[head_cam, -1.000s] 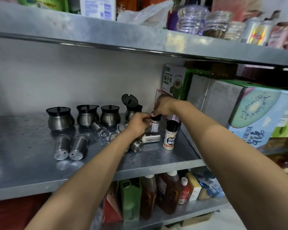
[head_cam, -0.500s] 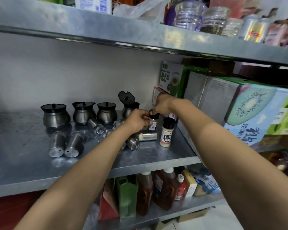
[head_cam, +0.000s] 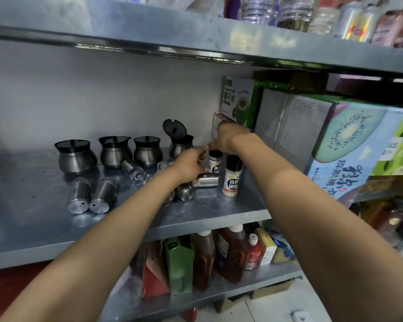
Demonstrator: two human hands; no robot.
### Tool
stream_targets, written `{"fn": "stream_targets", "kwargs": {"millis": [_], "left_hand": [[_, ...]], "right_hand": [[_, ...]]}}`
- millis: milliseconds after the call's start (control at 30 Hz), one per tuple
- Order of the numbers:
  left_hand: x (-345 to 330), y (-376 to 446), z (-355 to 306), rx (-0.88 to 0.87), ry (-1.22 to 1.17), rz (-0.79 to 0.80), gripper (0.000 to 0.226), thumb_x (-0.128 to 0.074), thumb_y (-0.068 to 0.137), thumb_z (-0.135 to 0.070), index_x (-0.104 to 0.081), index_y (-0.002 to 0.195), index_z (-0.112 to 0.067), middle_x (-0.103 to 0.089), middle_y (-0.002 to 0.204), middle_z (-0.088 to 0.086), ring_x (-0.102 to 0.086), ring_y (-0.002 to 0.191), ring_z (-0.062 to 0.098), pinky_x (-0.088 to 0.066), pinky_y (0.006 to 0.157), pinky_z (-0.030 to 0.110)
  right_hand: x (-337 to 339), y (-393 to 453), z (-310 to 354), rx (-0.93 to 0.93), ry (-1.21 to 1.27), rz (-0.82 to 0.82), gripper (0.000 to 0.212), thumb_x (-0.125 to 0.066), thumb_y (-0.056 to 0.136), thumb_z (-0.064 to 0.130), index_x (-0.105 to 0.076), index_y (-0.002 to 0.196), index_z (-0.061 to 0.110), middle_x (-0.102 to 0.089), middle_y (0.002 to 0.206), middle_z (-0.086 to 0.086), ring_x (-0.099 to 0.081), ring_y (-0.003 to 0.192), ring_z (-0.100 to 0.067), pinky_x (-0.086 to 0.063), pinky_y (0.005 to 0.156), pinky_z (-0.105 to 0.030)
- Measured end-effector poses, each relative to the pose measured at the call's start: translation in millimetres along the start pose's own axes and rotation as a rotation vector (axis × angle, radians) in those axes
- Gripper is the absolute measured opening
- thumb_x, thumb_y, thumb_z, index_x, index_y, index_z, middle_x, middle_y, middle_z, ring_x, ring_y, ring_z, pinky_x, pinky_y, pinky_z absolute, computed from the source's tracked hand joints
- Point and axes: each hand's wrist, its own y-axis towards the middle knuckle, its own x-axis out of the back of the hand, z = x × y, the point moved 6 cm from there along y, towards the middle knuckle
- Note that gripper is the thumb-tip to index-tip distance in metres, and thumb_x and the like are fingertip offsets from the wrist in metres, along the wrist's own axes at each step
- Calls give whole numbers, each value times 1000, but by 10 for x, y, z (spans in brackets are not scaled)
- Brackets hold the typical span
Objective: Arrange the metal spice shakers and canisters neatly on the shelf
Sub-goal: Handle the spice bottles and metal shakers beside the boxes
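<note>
Four round steel canisters with black lids stand along the back of the metal shelf [head_cam: 219, 212]: canister one [head_cam: 75, 156], canister two [head_cam: 114, 152], canister three [head_cam: 147, 152], and one with its lid flipped up [head_cam: 179, 145]. Several steel shakers lie on their sides: a pair at front left [head_cam: 79, 196], one by the canisters [head_cam: 133, 170], one under my left wrist [head_cam: 185, 192], one beside it [head_cam: 206, 180]. My right hand [head_cam: 226, 138] pinches the cap of a black pepper bottle [head_cam: 215, 163]. My left hand [head_cam: 189, 166] is curled against that bottle's left side; what its fingertips hold is unclear.
A white pepper bottle [head_cam: 232, 178] stands just right of the black one. Cardboard boxes, including a kiwi-print box [head_cam: 349, 145] and a green carton [head_cam: 237, 101], fill the shelf's right side. Sauce bottles [head_cam: 233, 254] stand on the shelf below, and jars sit on the shelf above.
Both hands stay at the black pepper bottle. My left hand has crept up a little toward its cap. The lying shakers and canisters have not moved.
</note>
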Motion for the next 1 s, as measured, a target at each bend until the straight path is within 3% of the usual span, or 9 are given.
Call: {"fn": "stream_targets", "kwargs": {"millis": [100, 233, 433, 500, 600, 700, 867, 1000], "left_hand": [[36, -52, 24, 3, 109, 36, 48, -68, 83, -9, -53, 129, -8, -61, 117, 11, -59, 107, 24, -49, 97, 35], [74, -134, -21, -51, 141, 73, 29, -68, 85, -18, -68, 114, -14, -67, 118, 5, -61, 109, 19, -47, 98, 31], [54, -192, -69, -79, 199, 111, 30, -68, 85, -22, -69, 114, -15, -68, 118, 5, -62, 108, 19, -47, 100, 33], [43, -215, -81, -70, 267, 129, 34, -69, 84, -24, -67, 116, -14, -67, 119, 6, -61, 109, 21, -47, 98, 33], [-6, -239, -107, -93, 348, 166, 33, -70, 82, -19, -68, 115, -14, -67, 118, 6, -62, 108, 23, -49, 94, 34], [-18, -251, -113, -95, 406, 170, 37, -68, 81, -10, -67, 117, -15, -66, 122, 5, -62, 109, 21, -48, 95, 32], [-1, -297, -137, -99, 467, 150, 37, -66, 81, -4, -65, 116, -15, -64, 122, 8, -61, 110, 25, -48, 96, 35], [118, -388, -103, -82, 503, 162, 29, -65, 79, -1, -69, 105, -15, -68, 110, 9, -63, 101, 27, -48, 84, 30]], "right_hand": [[12, -20, 30, -8, 2, -14, 85, -66, 83, 55, -34, 147, 9, -42, 151, -7, -47, 131, -26, -42, 107, -37], [19, -47, 41, -40, -24, -23, 82, -66, 82, 57, -38, 145, 12, -51, 144, -6, -54, 123, -26, -46, 101, -36], [86, -59, 43, -53, -11, -44, 80, -55, 88, 60, -34, 148, 12, -46, 148, -8, -49, 129, -27, -43, 103, -35], [140, -98, 24, -74, -11, -96, 74, -52, 90, 60, -38, 146, 13, -51, 141, -10, -53, 124, -28, -46, 96, -34], [246, -220, -11, -92, -24, -239, 57, -55, 92, 52, -54, 130, 9, -63, 121, -12, -62, 106, -29, -46, 75, -32], [278, -331, -21, -57, 30, -277, 42, -58, 91, 41, -59, 116, 8, -65, 111, -12, -64, 97, -30, -44, 69, -31], [195, -475, 26, 39, 17, -135, 12, -64, 87, 24, -60, 90, 12, -62, 95, -10, -59, 83, -27, -45, 65, -30], [67, -578, 54, 56, 101, -35, 16, -63, 87, 21, -51, 78, 16, -56, 88, -7, -58, 82, -27, -45, 66, -31]]}}
